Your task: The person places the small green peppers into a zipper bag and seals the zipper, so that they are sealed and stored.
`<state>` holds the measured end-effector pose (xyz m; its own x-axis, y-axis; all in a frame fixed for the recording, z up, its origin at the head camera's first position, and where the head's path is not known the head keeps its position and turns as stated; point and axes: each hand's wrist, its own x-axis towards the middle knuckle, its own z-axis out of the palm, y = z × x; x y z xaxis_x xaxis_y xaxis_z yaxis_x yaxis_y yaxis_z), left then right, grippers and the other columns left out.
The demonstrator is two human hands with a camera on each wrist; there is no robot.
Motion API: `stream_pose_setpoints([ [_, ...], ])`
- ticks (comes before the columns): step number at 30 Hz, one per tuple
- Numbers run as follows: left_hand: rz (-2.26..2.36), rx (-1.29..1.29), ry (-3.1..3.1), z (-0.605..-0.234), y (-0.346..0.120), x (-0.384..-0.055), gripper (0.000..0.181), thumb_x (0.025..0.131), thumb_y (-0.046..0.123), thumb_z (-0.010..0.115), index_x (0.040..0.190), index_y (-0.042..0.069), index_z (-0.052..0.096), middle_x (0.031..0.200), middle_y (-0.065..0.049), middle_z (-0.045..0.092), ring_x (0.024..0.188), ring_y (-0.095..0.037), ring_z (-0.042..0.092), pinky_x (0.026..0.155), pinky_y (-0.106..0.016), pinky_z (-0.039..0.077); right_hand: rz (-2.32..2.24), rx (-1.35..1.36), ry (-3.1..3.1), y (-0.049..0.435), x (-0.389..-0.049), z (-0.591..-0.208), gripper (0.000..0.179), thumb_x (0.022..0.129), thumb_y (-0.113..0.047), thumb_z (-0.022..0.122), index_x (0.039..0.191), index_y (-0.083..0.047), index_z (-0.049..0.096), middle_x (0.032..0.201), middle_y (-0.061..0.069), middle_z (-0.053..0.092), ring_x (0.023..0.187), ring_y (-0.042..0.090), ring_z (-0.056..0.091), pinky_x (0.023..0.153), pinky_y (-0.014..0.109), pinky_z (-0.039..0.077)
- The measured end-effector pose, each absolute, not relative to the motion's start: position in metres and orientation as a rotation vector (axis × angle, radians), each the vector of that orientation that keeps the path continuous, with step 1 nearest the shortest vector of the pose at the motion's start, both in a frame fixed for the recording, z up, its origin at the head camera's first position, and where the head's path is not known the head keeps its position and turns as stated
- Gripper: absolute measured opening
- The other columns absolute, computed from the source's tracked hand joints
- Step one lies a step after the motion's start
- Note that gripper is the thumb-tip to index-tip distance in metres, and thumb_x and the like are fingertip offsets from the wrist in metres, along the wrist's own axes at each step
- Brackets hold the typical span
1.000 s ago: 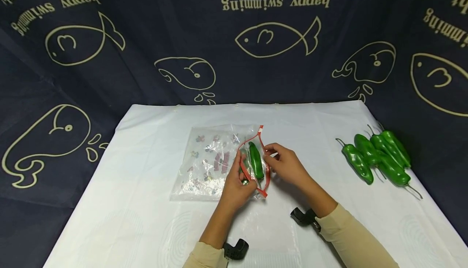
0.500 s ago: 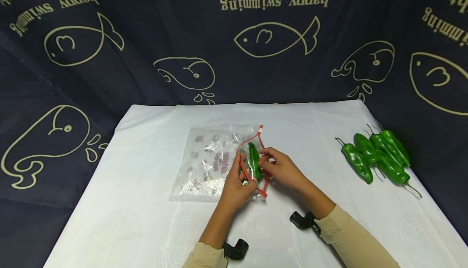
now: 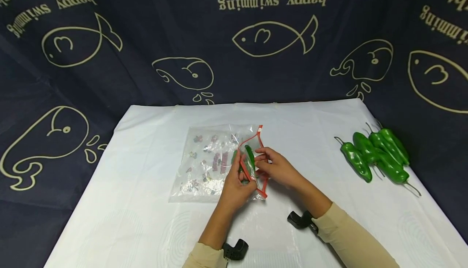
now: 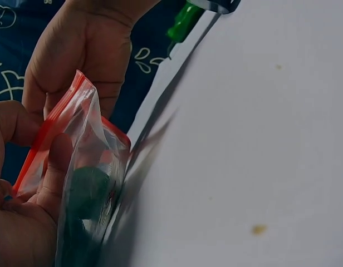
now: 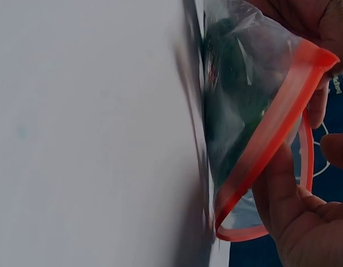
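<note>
A clear zip bag (image 3: pixel 199 170) with a red zip edge and small printed figures lies on the white table, its mouth spread toward the right. My left hand (image 3: pixel 237 186) pinches the near side of that red edge. Just inside the mouth, a green pepper (image 3: pixel 249 154) shows partly, with more green behind the plastic. My right hand (image 3: pixel 278 168) reaches its fingers into the mouth beside the pepper; the thumb stands apart from them in the right wrist view. Through the plastic, a dark green shape (image 4: pixel 85 206) fills the bag in the left wrist view.
Several green peppers (image 3: pixel 376 154) with long stems lie in a cluster at the table's right edge. The white table cover (image 3: pixel 120 203) stretches round the bag. A dark blue curtain (image 3: pixel 175 24) with fish drawings hangs behind and at both sides.
My right hand has moved left from the bag's red edge into its mouth. The pepper has slid further left into the bag. The left hand keeps its hold.
</note>
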<state>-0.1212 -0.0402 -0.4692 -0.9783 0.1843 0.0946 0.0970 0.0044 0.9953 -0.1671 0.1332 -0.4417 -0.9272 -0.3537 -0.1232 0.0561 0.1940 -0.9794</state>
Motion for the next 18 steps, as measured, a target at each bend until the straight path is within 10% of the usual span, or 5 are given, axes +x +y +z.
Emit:
stream_pose_setpoints([
  [9,2.149,0.289,2.165,-0.463,-0.041,-0.119,0.102,0.076,-0.011,0.059,0.161,0.023,0.012,0.150,-0.016,0.043,0.073,-0.014,0.057,0.056,-0.017,0.045,-1.851,-0.206,2.054,0.126,-0.168,-0.444,0.051,0.096,-0.008,0.055,0.144,0.004,0.040,0.124,0.025,0.056,0.087,0.024,0.066,0.072,0.034,0.058],
  [12,2.133,0.273,2.153,-0.453,-0.041,-0.115,0.102,0.076,-0.011,0.058,0.161,0.018,0.009,0.117,-0.028,0.059,0.064,-0.012,0.050,0.051,-0.016,0.040,-1.878,-0.190,2.002,0.125,-0.169,-0.444,0.050,0.097,-0.007,0.053,0.144,0.004,0.038,0.123,0.024,0.057,0.085,0.021,0.066,0.070,0.031,0.057],
  [18,2.152,0.352,2.175,-0.447,-0.041,-0.114,0.096,0.076,-0.016,0.057,0.159,0.006,0.014,0.142,-0.028,0.045,0.071,-0.019,0.054,0.058,-0.017,0.045,-1.911,-0.157,1.908,0.125,-0.171,-0.444,0.051,0.097,-0.005,0.050,0.146,0.004,0.036,0.123,0.020,0.058,0.080,0.017,0.066,0.067,0.027,0.057],
])
